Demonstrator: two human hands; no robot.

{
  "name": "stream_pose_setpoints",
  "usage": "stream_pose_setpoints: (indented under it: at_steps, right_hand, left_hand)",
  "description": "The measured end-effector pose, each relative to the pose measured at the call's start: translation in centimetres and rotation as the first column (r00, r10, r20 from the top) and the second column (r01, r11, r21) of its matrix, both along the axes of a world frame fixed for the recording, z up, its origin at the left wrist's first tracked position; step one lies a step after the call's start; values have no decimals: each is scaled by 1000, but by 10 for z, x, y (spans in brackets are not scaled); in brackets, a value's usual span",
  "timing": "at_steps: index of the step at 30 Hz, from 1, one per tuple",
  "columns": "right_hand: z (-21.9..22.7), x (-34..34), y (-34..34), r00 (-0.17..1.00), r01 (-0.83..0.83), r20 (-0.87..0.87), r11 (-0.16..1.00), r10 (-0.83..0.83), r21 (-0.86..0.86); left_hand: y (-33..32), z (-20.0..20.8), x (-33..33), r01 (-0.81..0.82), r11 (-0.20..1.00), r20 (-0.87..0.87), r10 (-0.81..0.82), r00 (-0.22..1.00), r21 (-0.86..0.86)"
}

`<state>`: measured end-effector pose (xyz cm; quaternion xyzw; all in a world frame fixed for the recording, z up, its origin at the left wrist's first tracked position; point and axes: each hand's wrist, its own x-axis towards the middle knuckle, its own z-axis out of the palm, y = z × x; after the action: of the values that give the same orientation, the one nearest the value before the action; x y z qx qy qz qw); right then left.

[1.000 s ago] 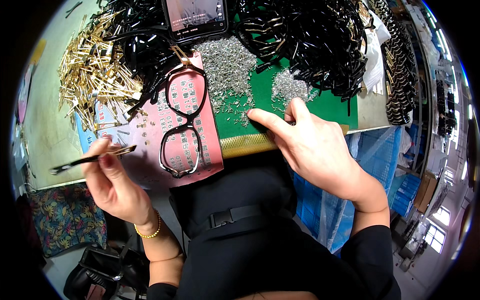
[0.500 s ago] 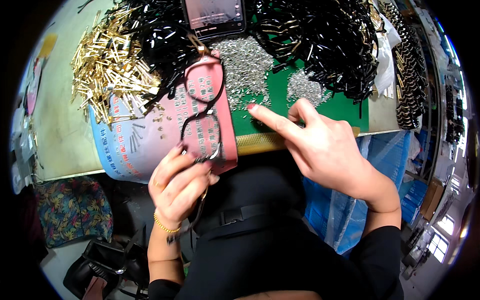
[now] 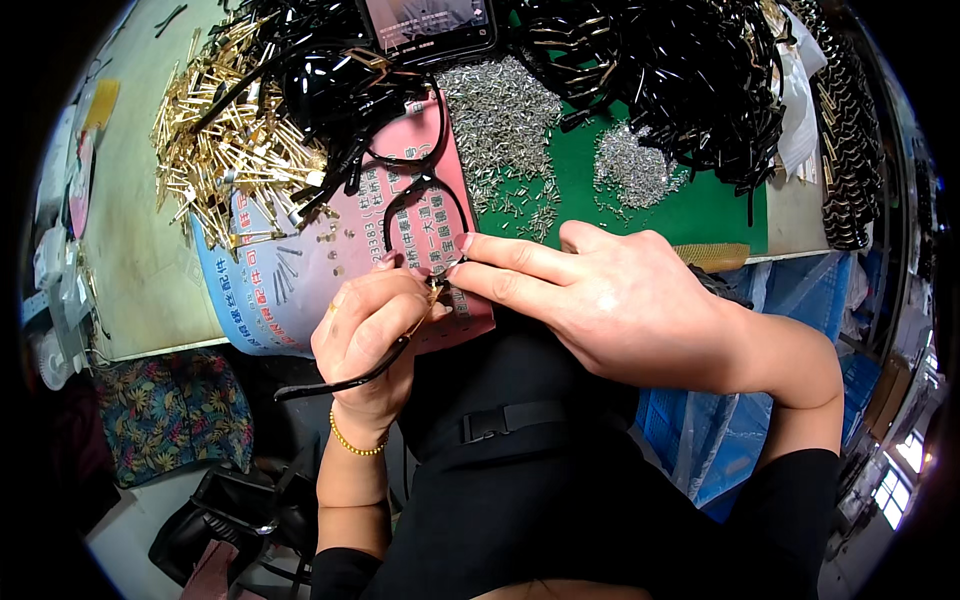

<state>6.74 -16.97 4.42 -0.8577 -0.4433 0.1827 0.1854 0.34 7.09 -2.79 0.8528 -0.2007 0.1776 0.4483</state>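
Observation:
My left hand (image 3: pixel 375 325) is closed on a pair of black eyeglasses (image 3: pixel 425 178), pinching it near the hinge end of one rim. One dark temple (image 3: pixel 330 387) sticks out from under this hand toward the lower left. From the right, my right hand (image 3: pixel 610 300) reaches in, its index and middle fingertips at the same hinge end. Its thumb tip is hidden, and anything small between the fingers cannot be made out. Beneath the glasses lies a pink and blue printed sheet (image 3: pixel 310 310), with a few tiny metal parts on it.
Small silver metal pieces (image 3: pixel 505 115) and a smaller silver heap (image 3: pixel 640 170) lie on a green mat (image 3: pixel 700 215). Gold hinge-like parts (image 3: pixel 250 160) are heaped left. Black glasses parts (image 3: pixel 690 90) and a phone (image 3: pixel 435 25) sit at the back. A yellow mesh strip (image 3: pixel 712 256) edges the table.
My right hand has moved left from the silver pieces to the glasses. My left hand has turned the glasses a little, and the temple now points out to the left.

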Motion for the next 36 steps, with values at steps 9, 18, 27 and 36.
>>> stream_pose_setpoints:
  at_steps: [9, 18, 27, 36]
  right_hand:
    - [0, 2, 2, 1000, -2, 20, 999, 1, 45]
    - [-1, 3, 1, 1000, 18, -4, 996, -17, 83]
    - [0, 9, 1, 998, 17, -68, 995, -11, 99]
    - [-27, 15, 8, 880, -155, 467, 982, 88, 108]
  left_hand:
    - [1, 10, 12, 41, 997, -83, -35, 996, 71]
    - [-1, 15, 9, 71, 990, -113, -58, 992, 118]
    - [-2, 12, 8, 53, 991, -90, -42, 995, 121]
    - [1, -2, 2, 11, 1000, -86, -13, 996, -20]
